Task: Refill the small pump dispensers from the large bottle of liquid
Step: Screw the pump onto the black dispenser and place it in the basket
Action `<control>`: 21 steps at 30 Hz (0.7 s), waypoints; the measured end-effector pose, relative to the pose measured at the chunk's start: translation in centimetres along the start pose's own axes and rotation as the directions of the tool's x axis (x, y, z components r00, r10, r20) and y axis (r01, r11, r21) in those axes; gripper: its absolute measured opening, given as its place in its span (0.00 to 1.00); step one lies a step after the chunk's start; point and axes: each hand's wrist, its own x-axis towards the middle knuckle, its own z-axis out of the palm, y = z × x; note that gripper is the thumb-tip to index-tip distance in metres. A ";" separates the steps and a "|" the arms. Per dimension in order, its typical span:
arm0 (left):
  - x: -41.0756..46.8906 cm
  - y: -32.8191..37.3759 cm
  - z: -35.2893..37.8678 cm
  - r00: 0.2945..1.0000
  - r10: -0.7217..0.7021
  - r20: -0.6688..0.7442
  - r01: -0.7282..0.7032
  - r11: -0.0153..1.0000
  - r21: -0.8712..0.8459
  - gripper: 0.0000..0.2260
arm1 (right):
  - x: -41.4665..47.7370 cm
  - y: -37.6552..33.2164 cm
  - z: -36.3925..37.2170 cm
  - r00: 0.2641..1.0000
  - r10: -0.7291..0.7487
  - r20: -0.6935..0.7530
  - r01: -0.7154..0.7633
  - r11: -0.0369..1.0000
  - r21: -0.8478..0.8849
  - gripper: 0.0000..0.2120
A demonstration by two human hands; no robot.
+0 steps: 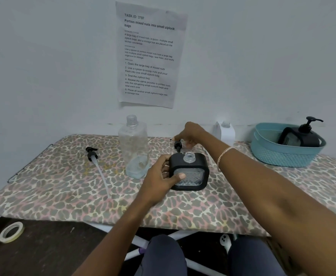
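My left hand (pixel 161 179) grips the left side of a small square dispenser (pixel 190 172) with a black frame, a clear patterned body and an uncapped neck; it stands on the leopard-print board (pixel 63 188). My right hand (pixel 191 134) reaches past it and pinches a small black pump head (pixel 177 145) lying just behind the dispenser. The large clear bottle (pixel 134 146), uncapped and nearly drained, stands to the left. Its long pump with a white tube (pixel 97 164) lies further left on the board.
A teal basket (pixel 282 154) at the right holds another black pump dispenser (pixel 302 134). A small white bottle (pixel 226 132) stands against the wall behind my right arm. A tape roll (pixel 11 232) lies on the dark floor at lower left. A printed sheet hangs on the wall.
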 end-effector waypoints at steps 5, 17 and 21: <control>-0.2 -0.2 -0.1 1.000 0.014 -0.007 -0.013 0.999 0.029 0.21 | 1.8 -0.7 1.1 0.990 0.107 0.097 -0.105 0.994 -0.026 0.12; -0.7 -0.4 0.2 0.998 0.027 -0.048 -0.025 0.999 0.047 0.21 | -3.7 -1.4 -6.6 0.950 -0.242 -0.199 0.312 0.770 0.557 0.09; -0.8 -0.3 0.3 0.998 0.033 -0.052 -0.029 0.998 0.064 0.22 | -9.9 -1.9 -10.7 0.866 -0.351 -0.355 0.499 0.607 0.619 0.04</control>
